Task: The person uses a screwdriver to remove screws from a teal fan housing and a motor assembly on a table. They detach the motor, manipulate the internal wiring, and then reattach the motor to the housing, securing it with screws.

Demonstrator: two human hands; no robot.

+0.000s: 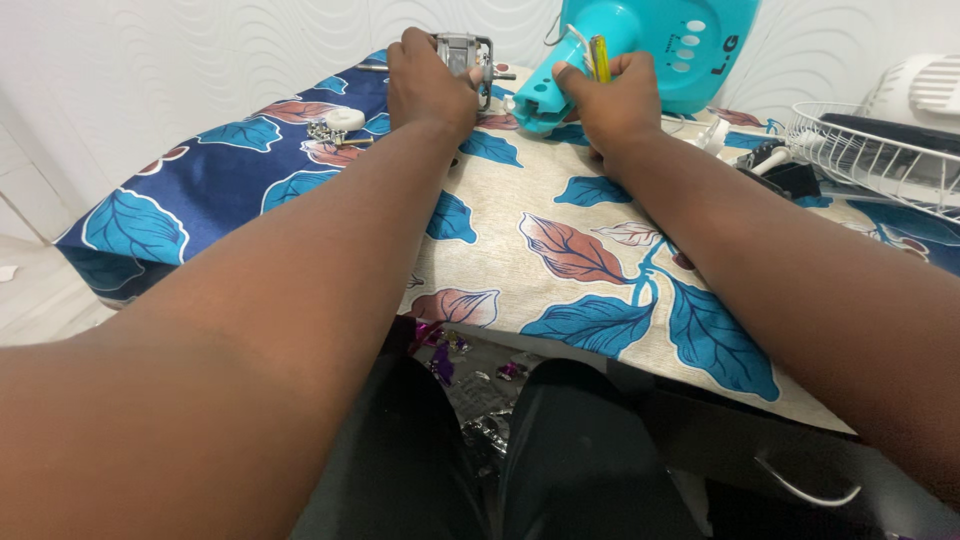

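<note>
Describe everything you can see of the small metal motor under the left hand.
The motor is a small grey metal block with a thin shaft sticking out to its right. It sits at the far edge of the leaf-patterned cloth, beside the turquoise fan housing. The left hand covers its near side, gripping it, so most of the body is hidden.

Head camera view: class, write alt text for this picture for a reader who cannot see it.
A person's left hand grips a small metal motor while the right hand holds a yellow-handled tool against a turquoise fan body. Both rest on a leaf-patterned cloth, with a white wire fan guard at the right.
</note>
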